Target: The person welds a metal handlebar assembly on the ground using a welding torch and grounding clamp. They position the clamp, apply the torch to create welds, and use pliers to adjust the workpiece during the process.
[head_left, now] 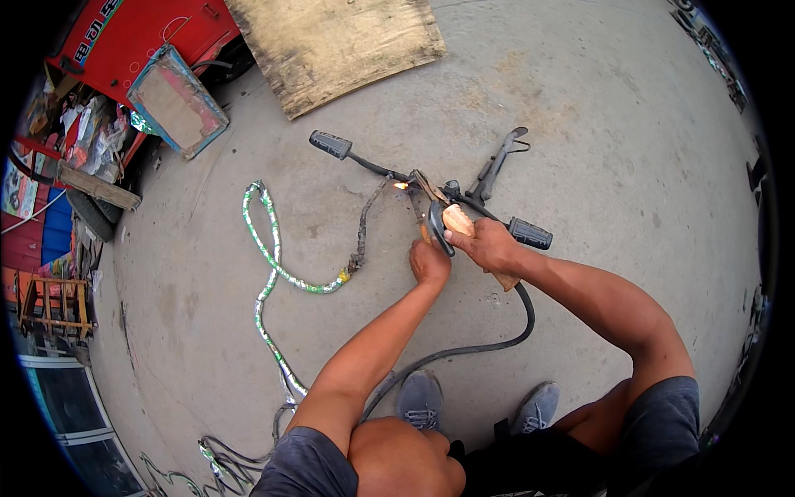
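Observation:
A black foot-peg bar (373, 165) lies on the concrete, with a ribbed rubber peg (330, 144) at its left end and another peg (531, 233) at its right. Its side stand (497, 168) points away from me. My right hand (490, 246) is closed round a welding electrode holder (458, 220) with a tan grip and black lever; its jaws reach over the bar's middle. My left hand (431, 262) is closed round a brown-handled tool (426, 234), whose far end is partly hidden beside the jaws. A small bright glow (401, 185) shows on the bar.
A black cable (472, 349) curves from the holder toward my shoes (421, 399). On the left, a green-and-silver wrapped cable (263, 298) loops and joins a dark lead (363, 224) reaching the bar. A wooden board (339, 50), framed panel (178, 103) and red vehicle (153, 37) stand beyond.

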Available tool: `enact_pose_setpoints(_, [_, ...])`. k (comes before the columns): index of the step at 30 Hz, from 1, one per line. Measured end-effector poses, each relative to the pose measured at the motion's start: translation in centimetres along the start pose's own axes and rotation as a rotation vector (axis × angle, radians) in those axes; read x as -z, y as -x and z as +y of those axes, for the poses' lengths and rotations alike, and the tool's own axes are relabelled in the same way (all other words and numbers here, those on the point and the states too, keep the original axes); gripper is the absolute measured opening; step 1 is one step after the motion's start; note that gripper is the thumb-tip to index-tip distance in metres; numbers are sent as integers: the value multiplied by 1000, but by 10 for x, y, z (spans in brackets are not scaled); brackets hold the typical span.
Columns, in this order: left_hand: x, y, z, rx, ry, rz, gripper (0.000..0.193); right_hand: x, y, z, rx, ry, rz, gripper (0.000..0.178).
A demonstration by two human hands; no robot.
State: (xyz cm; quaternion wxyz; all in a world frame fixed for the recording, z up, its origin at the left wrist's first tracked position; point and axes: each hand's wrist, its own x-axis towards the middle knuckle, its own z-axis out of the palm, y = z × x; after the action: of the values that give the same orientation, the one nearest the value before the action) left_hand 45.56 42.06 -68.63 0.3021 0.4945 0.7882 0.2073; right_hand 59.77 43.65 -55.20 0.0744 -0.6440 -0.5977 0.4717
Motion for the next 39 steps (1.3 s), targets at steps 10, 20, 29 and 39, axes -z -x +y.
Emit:
enact_pose_setpoints(10, [-1,-1,-2,2,-25,-8,34,0,1,-2,0,7,-1,74])
enact_pose_setpoints(20, [0,1,0,-11,-19,-9,35,-2,-2,2,15,29,19,74])
enact_pose_setpoints(29, [-6,-4,-6,12,-23,-17,40,-1,-2,-2,-33,17,-12,75])
enact_pose_setpoints(39, [-5,-2,0,40,22,23,29,1,-5,4,28,-5,53,75])
